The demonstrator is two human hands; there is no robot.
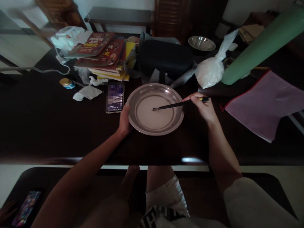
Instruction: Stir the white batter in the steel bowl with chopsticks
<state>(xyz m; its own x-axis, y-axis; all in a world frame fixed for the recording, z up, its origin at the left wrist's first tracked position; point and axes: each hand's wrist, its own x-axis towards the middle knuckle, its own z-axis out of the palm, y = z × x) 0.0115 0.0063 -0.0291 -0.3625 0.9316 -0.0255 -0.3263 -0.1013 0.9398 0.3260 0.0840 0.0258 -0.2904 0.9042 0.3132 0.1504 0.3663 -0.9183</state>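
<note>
Stretching dark across the whole view, the tabletop [47, 126] swallows detail in its shadows. On the right a green roll [261, 44] runs out of the top corner, and a pale purple folder [263, 104] is cut off by the edge. A black case [163, 58] sits behind my metal basin [155, 126], half hiding whatever grey fabric lies under it. The basin rests at the middle of the tabletop, holding a shallow pale liquid. My left hand [124, 122] is curled against its left rim, fingers tucked under and hidden. My right hand [204, 106] has a closed grip on dark chopsticks [169, 106], their tips in the liquid; I cannot tell if there are one or two. A phone [114, 97] lies just left of the basin, its screen blurred.
</note>
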